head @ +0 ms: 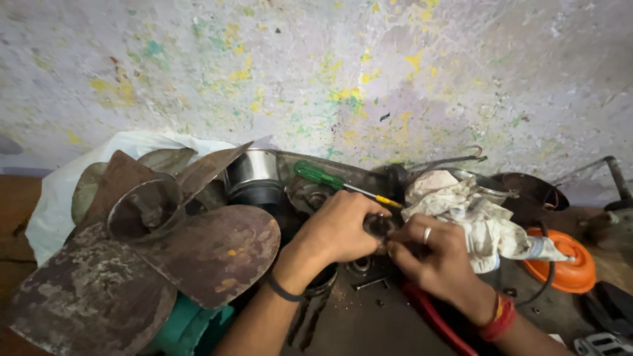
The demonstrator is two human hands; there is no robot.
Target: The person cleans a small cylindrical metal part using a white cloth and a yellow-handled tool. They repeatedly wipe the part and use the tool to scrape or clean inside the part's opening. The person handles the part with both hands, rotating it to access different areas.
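Dark metal fills the head view: my left hand (339,227) and right hand (432,254) meet, both clamped on a small round part (381,226) above the workbench (369,323). Rusty fan blades (165,244) lie left, a dirty rag (475,211) right, a green screwdriver (330,178) behind.

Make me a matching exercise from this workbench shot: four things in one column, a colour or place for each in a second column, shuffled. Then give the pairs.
Things
1. screwdriver
2. fan blades
3. round cap
4. rag

Descriptions
A. orange, at the right of the bench
B. rusty brown, at the left
C. green handle, just behind the left hand
D. dirty white, crumpled behind the right hand

Pairs: 1-C, 2-B, 3-A, 4-D
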